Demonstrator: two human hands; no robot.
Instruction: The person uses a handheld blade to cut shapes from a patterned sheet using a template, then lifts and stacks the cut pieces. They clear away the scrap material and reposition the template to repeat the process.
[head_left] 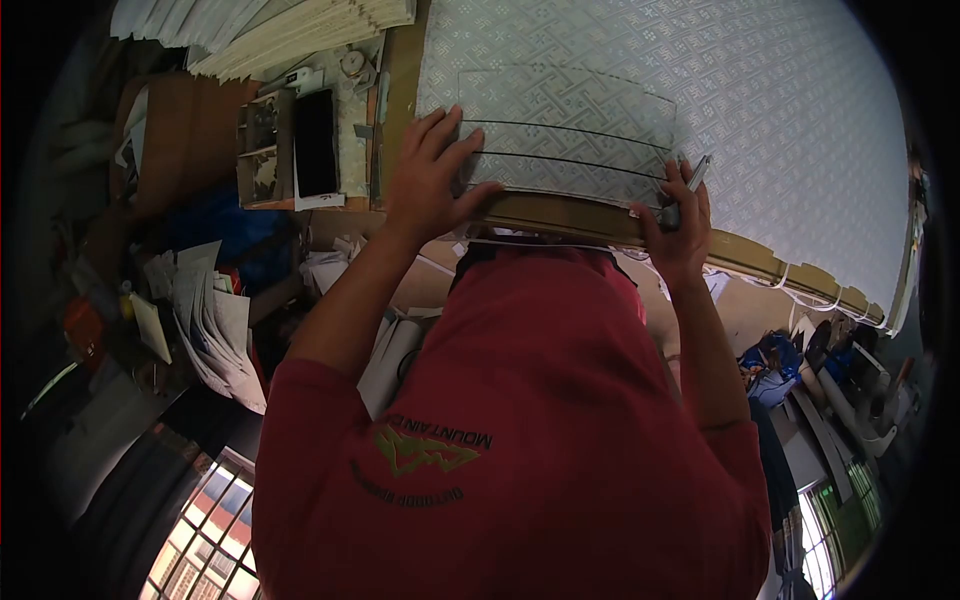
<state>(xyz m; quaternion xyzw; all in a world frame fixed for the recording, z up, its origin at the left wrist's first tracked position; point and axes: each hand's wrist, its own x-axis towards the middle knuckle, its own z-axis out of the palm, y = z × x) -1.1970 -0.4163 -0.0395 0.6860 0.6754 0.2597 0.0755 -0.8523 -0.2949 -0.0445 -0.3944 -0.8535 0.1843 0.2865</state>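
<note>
A clear plate [570, 115] with two dark lines across it lies on pale fabric-like sheeting [790, 120] with a woven geometric pattern. At the plate's left end, my left hand [435, 170] rests with fingers spread, the fingertips on its edge and the thumb pointing right. My right hand [680, 215] is at the right end, fingertips against the plate's corner. Between its fingers sits a slim silver tool [701, 172], pointing up and away; it looks like a cutter knife, though its lower part is mostly hidden by the hand.
The table's wooden front edge [560, 212] runs just before my body. To the left are a black phone [315, 140], a compartmented wooden box [264, 150] and stacked papers [310, 35]. Loose papers [212, 310] hang lower left. White cord [800, 290] dangles along the right edge.
</note>
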